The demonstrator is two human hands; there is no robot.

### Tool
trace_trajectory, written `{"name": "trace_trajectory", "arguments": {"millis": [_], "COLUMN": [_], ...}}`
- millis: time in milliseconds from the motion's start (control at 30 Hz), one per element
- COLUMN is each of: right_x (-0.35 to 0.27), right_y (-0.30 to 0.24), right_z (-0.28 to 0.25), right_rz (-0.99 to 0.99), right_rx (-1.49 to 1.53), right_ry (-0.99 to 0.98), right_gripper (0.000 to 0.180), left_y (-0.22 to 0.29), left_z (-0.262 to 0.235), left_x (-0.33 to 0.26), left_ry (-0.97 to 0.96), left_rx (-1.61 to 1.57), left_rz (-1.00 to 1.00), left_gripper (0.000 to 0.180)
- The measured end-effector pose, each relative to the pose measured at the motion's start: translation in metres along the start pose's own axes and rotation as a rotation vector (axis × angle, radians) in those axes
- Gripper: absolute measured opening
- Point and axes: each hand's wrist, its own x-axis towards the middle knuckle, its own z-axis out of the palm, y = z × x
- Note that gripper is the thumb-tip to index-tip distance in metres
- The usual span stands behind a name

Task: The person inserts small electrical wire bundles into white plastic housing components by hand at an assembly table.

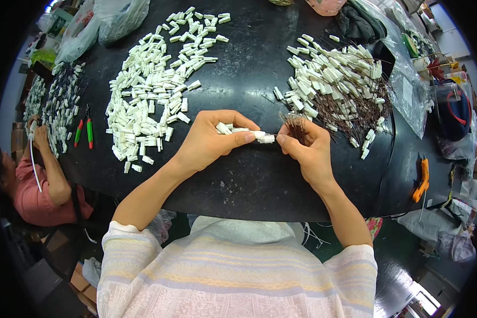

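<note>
Between the fingertips of my left hand [209, 138] is a white plastic connector housing [264, 138]; a few more housings [225, 129] lie within the same palm. My right hand [310, 146] is closed around a bundle of thin brown wires [296, 126] whose metallic-looking ends stick up. Its thumb and forefinger pinch a wire at the end of the white housing; how far the wire reaches in is too small to tell. Left of my hands spreads a heap of loose white housings [143, 100]. To the right lies a pile of white housings with brown wires [339, 79].
The black table [233, 185] curves along my front. Green-and-red handled pliers [89, 132] lie at left, an orange-handled tool [422, 180] near the right edge. Plastic bags [119, 21] stand at the back left. A co-worker in a pink top [40, 185] sits at far left.
</note>
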Motion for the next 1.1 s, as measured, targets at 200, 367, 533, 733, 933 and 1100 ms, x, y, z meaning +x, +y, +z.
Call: {"name": "trace_trajectory", "arguments": {"millis": [200,367,533,733,933,1100], "right_x": [0.000,0.000,0.002,0.004,0.002,0.004], "right_y": [0.008,0.010,0.003,0.000,-0.006,-0.002], "right_z": [-0.001,0.003,0.001,-0.005,-0.001,-0.005], "right_rz": [-0.081,-0.133,-0.084,-0.007,-0.042,0.022], "right_rx": [-0.114,-0.123,-0.101,-0.003,-0.051,0.092], "right_ry": [-0.013,-0.034,-0.005,0.079,0.036,-0.044], "right_gripper": [0.007,0.007,0.006,0.013,0.008,0.004], "left_y": [-0.002,-0.006,-0.007,-0.003,-0.005,-0.014], "left_z": [0.003,0.004,-0.004,-0.012,-0.013,-0.014], "left_x": [0.001,0.002,0.007,0.009,0.009,0.007], "left_ry": [-0.017,-0.028,-0.112,-0.134,-0.138,-0.099], "left_rx": [0.117,0.055,-0.290,-0.474,-0.595,-0.480], "left_rz": [0.036,0.008,-0.085,-0.125,-0.127,-0.055], "left_gripper": [0.013,0.014,0.024,0.027,0.020,0.012]}}
